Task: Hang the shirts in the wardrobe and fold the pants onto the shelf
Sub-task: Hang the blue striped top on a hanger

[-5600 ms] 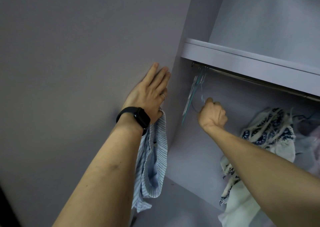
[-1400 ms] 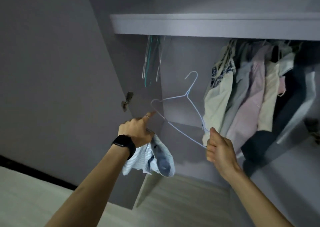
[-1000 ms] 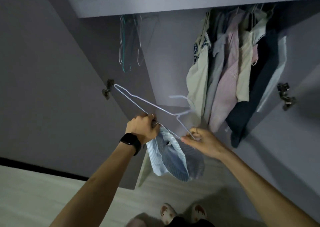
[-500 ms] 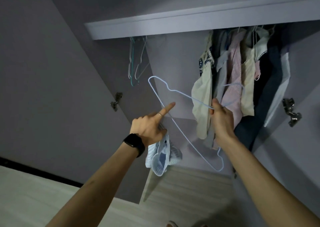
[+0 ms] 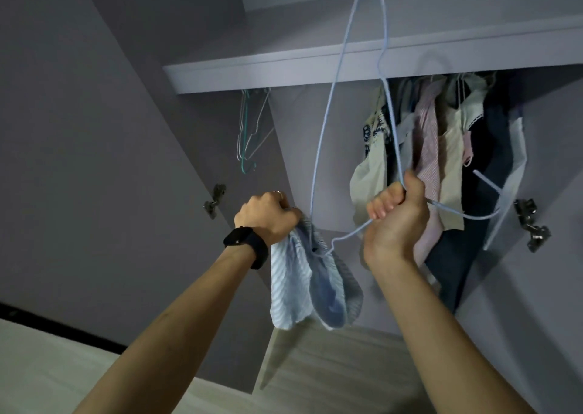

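Note:
My left hand (image 5: pixel 268 216), with a black watch on the wrist, grips a bunched blue-and-white striped shirt (image 5: pixel 303 287) that hangs below the fist. My right hand (image 5: pixel 394 221) is clenched around a light blue wire hanger (image 5: pixel 328 111) near its neck. The hanger stands on end, one shoulder end up past the shelf (image 5: pixel 284 70) and the other dipping into the shirt's fabric beside my left hand. Its hook sticks out to the right of my fist.
Several empty hangers (image 5: pixel 249 133) hang at the left end under the shelf. Several shirts (image 5: pixel 441 161) hang packed at the right. The open wardrobe door (image 5: pixel 94 161) stands at left with a hinge (image 5: pixel 214 200); another hinge (image 5: pixel 533 224) is at right.
The hanger swung from lying slantwise to standing on end, its lower end now at the shirt. My left forefinger curled back into a fist. My right hand took a fuller grip.

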`<state>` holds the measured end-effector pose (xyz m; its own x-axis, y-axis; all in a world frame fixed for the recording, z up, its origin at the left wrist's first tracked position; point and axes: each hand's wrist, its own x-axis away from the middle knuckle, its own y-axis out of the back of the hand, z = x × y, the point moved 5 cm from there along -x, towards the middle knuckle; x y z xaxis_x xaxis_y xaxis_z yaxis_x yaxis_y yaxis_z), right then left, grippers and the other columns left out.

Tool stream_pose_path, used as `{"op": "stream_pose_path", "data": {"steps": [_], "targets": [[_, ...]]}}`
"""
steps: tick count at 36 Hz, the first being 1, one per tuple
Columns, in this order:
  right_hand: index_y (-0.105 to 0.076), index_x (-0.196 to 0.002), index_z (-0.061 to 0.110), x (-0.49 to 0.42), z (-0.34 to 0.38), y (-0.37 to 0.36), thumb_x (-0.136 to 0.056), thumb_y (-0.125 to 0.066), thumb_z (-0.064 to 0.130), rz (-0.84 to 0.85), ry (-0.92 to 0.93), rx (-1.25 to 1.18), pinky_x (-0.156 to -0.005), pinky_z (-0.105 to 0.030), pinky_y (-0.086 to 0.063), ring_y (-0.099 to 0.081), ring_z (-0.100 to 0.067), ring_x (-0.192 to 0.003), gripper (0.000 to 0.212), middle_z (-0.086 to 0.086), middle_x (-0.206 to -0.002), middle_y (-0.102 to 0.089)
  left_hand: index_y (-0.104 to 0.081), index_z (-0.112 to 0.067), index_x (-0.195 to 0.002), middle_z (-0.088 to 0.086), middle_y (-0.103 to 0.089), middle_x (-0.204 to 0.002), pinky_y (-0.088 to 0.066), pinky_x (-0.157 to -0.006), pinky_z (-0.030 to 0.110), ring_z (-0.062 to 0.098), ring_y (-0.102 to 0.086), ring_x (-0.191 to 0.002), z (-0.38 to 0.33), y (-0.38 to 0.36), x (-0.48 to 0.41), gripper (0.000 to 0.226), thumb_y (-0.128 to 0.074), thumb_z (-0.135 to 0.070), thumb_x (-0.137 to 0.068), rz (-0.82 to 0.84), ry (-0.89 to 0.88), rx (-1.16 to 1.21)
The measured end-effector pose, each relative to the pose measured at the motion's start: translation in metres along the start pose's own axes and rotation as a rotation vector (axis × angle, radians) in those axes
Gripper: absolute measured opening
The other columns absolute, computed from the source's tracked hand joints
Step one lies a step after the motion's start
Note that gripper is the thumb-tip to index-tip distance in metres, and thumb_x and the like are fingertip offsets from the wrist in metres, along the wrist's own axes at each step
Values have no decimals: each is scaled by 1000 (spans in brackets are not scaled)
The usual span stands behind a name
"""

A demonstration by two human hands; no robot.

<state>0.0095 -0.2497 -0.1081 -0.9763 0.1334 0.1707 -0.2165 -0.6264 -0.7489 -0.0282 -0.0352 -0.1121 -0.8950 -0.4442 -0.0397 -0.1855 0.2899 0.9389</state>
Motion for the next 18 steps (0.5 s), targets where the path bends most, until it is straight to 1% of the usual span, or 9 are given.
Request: {"op": "stream_pose_path", "data": {"steps": [3, 6, 8, 9, 11, 13, 15, 16, 18], "targets": [[-24, -60, 26, 0, -14, -8, -89, -57, 22, 44, 90, 81, -44, -22, -19, -17, -9, -48, 44, 8, -52, -19, -60, -25, -72, -4, -63, -73, -44, -56, 28, 23, -60, -69, -6, 10, -3, 28, -57, -52, -71, 18, 0, 100], [-27, -60, 27, -13, -40, 4, -78, -60, 26, 36, 99, 265, -44, -21, -20, -19, -8, -48, 38, 10, -52, -19, -66, -25, -74, -5, -65, -74, -46, -56, 27, 21, -61, -71, -1, 32, -12, 23, -63, -47, -75, 27, 28, 167], [-28, -48, 31, -25, -57, 20, -76, -60, 26, 62, 87, 412, -48, -25, -20, -18, -6, -47, 43, 13, -50, -20, -70, -25, -75, -5, -67, -76, -49, -58, 27, 20, -62, -74, 6, 52, -17, 26, -61, -49, -70, 25, 64, 233], [-28, -42, 28, -32, -65, 26, -76, -59, 27, 97, 88, 504, -50, -29, -20, -19, -6, -46, 46, 15, -48, -21, -72, -25, -74, -4, -68, -78, -49, -59, 28, 21, -63, -75, 12, 65, -19, 29, -60, -49, -66, 11, 87, 279], [-33, -41, 27, -43, -74, 41, -76, -58, 30, 170, 94, 717, -53, -31, -22, -22, -6, -46, 43, 15, -47, -24, -72, -24, -73, -1, -68, -78, -51, -58, 28, 23, -63, -72, 27, 86, -24, 31, -59, -50, -63, -30, 128, 321], [-36, -43, 27, -53, -77, 50, -77, -56, 33, 261, 130, 920, -53, -31, -26, -25, -5, -45, 39, 13, -44, -27, -70, -23, -72, -1, -68, -75, -46, -50, 24, 21, -63, -66, 46, 102, -25, 29, -62, -51, -69, -54, 133, 218], [-37, -46, 26, -60, -72, 46, -78, -53, 31, 392, 238, 1104, -48, -27, -27, -28, -5, -42, 36, 9, -42, -27, -68, -21, -68, 0, -67, -66, -38, -44, 20, 20, -62, -57, 59, 107, -24, 28, -64, -48, -78, -54, 115, 52], [-36, -47, 24, -62, -68, 38, -78, -52, 30, 458, 307, 1175, -45, -22, -25, -29, -5, -41, 35, 7, -42, -27, -67, -20, -67, 1, -66, -63, -38, -44, 21, 21, -62, -56, 65, 107, -23, 28, -64, -44, -80, -63, 110, -5], [-33, -48, 18, -66, -61, 17, -78, -49, 29, 574, 420, 1295, -46, -25, -25, -33, -9, -42, 36, 0, -43, -30, -68, -20, -73, 1, -65, -68, -43, -51, 25, 24, -61, -63, 77, 106, -21, 25, -62, -44, -81, -87, 125, -88]]}}
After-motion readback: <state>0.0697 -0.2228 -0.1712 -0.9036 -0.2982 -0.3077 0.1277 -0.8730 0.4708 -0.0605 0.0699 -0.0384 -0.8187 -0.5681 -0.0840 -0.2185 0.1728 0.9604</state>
